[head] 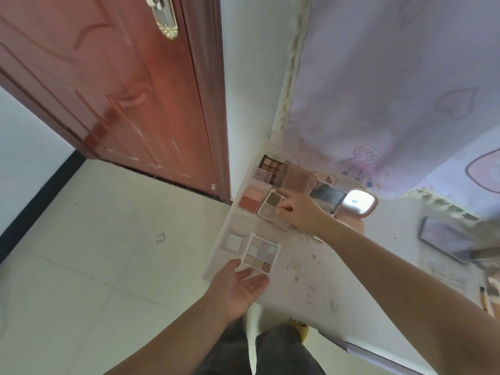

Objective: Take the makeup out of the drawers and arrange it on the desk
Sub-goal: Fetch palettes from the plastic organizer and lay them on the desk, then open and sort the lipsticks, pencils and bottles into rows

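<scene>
White worktop (319,269) beside a red-brown door (113,85), palettes lined along its left edge.
The right hand (300,212) pinches the rim of a small brown-shaded compact (273,205); the left hand (238,286) lies spread, palm up, holding nothing, just below the pastel nine-pan palette (261,253). Light, rigid, slick cases with likely fragile powder: best gripped by the edges.

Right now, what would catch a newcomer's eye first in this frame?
Probably the cluster of open makeup palettes along the left edge of the white desk: the pastel grid palette nearest, the pink blush palette behind it. The right hand rests its fingertips on the brown duo palette, while the left hand lies open, palm up, at the desk's edge. Behind, a large red-brown door fills the upper left.
</scene>
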### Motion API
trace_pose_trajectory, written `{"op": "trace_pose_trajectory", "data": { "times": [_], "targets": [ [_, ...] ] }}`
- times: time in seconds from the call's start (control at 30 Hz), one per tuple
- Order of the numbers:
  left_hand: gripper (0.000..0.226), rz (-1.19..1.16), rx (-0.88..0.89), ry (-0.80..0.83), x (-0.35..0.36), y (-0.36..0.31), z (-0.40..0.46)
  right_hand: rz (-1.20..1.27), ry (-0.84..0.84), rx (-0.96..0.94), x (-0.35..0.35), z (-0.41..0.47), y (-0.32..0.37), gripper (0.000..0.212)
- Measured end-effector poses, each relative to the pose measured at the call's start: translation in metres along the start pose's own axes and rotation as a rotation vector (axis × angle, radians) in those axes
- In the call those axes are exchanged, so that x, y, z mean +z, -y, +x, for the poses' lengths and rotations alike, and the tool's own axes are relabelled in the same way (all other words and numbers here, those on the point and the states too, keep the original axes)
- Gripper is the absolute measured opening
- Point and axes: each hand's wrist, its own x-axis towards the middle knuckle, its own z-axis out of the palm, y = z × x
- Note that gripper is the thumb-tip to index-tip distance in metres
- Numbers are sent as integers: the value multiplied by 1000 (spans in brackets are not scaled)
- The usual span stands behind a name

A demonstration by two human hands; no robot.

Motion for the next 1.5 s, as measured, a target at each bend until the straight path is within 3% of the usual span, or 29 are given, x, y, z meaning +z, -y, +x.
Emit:
{"op": "trace_pose_trajectory", "data": {
  "times": [0.13, 0.33, 0.67, 0.77, 0.83, 0.97, 1.17, 1.23, 1.4, 1.5],
  "targets": [
    [33, 41, 21, -9, 3, 2, -6, -46, -37, -45, -1, -7, 0, 27],
    [30, 241, -53, 42, 27, 35, -6, -16, -175, 56, -22, -52, -18, 25],
    [23, 822, -86, 193, 139, 161, 35, 61, -280, 507, -40, -227, -186, 28],
    [18, 909, 24, 189, 172, 195, 55, 101, -346, 575, -49, -262, -236, 29],
    [17, 1042, 201, 171, 197, 210, 69, 82, -350, 553, -57, -267, -258, 30],
    [35, 1361, 555, 130, 255, 221, 104, -34, -317, 339, -75, -222, -276, 35],
    [13, 1197, 484, 5, 297, 224, 138, -365, -196, 344, -84, -136, -290, 46],
    [18, 1157, 486, -21, 301, 225, 142, -396, -185, 364, -83, -130, -293, 53],
    [18, 991, 456, 24, 296, 223, 135, -316, -224, 257, -90, -136, -285, 49],
    [27, 719, 316, 233, 278, 212, 104, -103, -289, 157, -105, -154, -254, 43]
  ]
}}
